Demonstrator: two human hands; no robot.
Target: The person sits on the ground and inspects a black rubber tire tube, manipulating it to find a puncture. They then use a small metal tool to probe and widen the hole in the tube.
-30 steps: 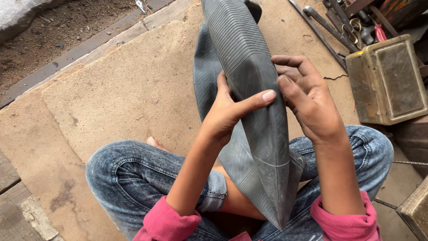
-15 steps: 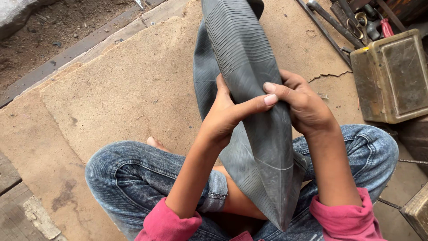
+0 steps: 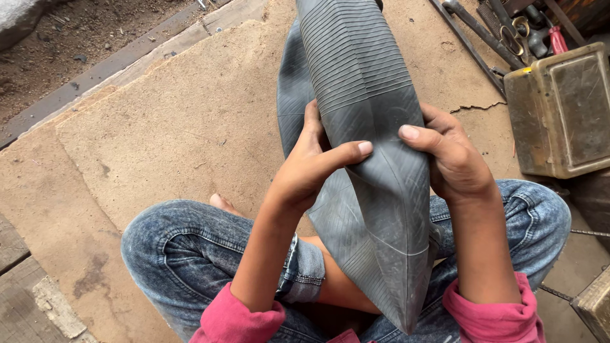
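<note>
Leftmost, plywood sheet [image 3: 159, 133] bare beyond left fingers. Left hand [image 3: 305, 168] clamps grey rubber inner tube [image 3: 362, 95]: thumb stretched across ribbed face, other fingers hidden behind, likely to keep fold tight. Tube stands upright between both hands, lower folded end resting on lap between jeans-clad knees [image 3: 184, 248], probably for support. Right hand [image 3: 454, 159] pinches opposite edge, thumb on top, fingers curled under. Beyond right fingers, metal box [image 3: 562, 111], hand tools [image 3: 508, 32] near.

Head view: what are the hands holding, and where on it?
Both hands, left hand and right hand, pinch the grey rubber inner tube at mid-length, thumbs across its ribbed face.
</note>
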